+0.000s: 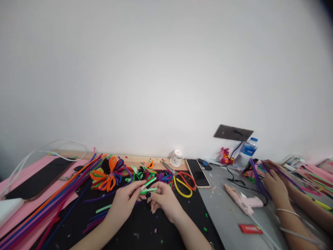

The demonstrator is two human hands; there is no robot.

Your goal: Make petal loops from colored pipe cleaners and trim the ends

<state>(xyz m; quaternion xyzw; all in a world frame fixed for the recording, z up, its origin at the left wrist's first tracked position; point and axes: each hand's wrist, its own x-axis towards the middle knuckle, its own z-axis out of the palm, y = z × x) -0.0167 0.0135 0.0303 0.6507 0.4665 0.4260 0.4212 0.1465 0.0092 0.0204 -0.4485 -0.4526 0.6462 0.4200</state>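
Note:
My left hand (128, 197) and my right hand (165, 199) meet over the black mat (145, 232). Between their fingertips is a light green pipe cleaner (149, 190), pinched from both sides. Just behind the hands lie finished-looking pipe cleaner flowers, one of them orange (110, 175) with dark petals beside it. Scissors with red and yellow handles (183, 187) rest to the right of my right hand. Another light green pipe cleaner (103, 208) lies by my left wrist, above several blue and purple ones (95, 222).
Long coloured pipe cleaners (56, 201) and a dark phone (39, 177) lie left. A white paper cup (176, 158) and a second phone (198, 173) stand or lie behind. Rightward are a pink glue gun (243, 201), a water bottle (246, 152) and another person's hands (277, 185).

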